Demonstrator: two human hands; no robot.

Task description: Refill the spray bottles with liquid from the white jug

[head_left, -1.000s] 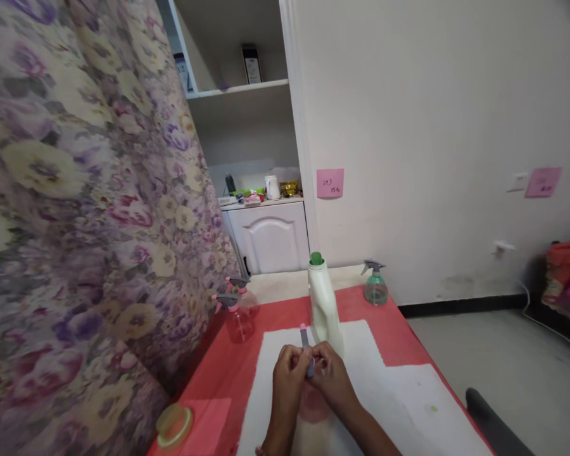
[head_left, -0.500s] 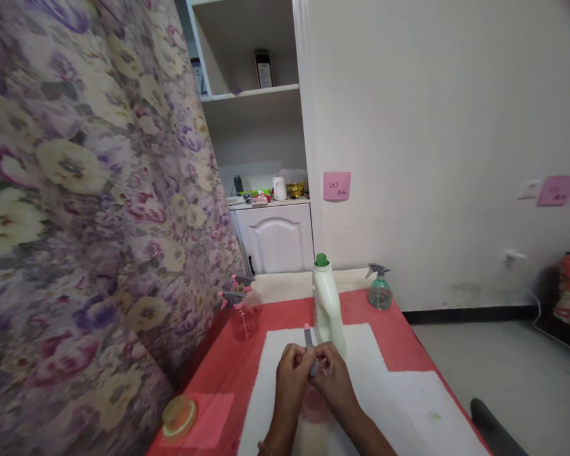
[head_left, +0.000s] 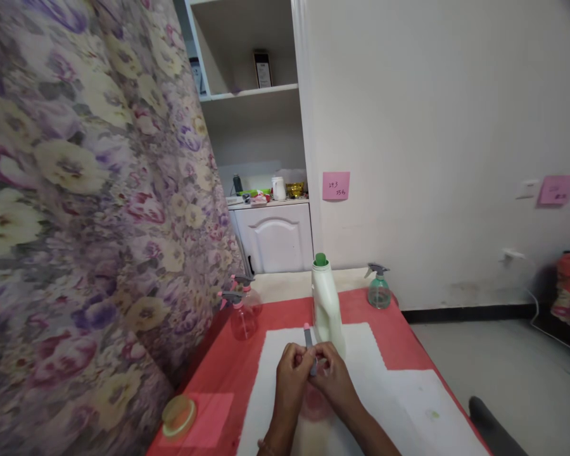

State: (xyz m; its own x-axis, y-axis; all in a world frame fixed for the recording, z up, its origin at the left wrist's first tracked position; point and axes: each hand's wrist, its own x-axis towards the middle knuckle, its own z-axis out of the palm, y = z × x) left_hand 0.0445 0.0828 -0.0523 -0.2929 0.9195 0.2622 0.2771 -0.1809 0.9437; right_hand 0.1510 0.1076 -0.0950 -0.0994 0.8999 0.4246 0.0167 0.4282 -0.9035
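My left hand [head_left: 292,373] and my right hand [head_left: 331,375] meet over the white cloth [head_left: 268,386], fingers pinched on the grey spray head [head_left: 308,337] with a pink tip. Below it, partly hidden between my wrists, is a clear pinkish bottle [head_left: 315,404]; whether the head is seated on it cannot be made out. Just beyond my hands stands a tall pale green jug [head_left: 327,304], upright, with a green piece [head_left: 320,259] at its mouth.
Two pink spray bottles [head_left: 244,322] stand at the table's left, a green spray bottle [head_left: 379,292] at the back right. A round yellowish lid [head_left: 178,416] lies front left on the red cloth [head_left: 218,380]. A floral curtain [head_left: 99,221] hangs along the left.
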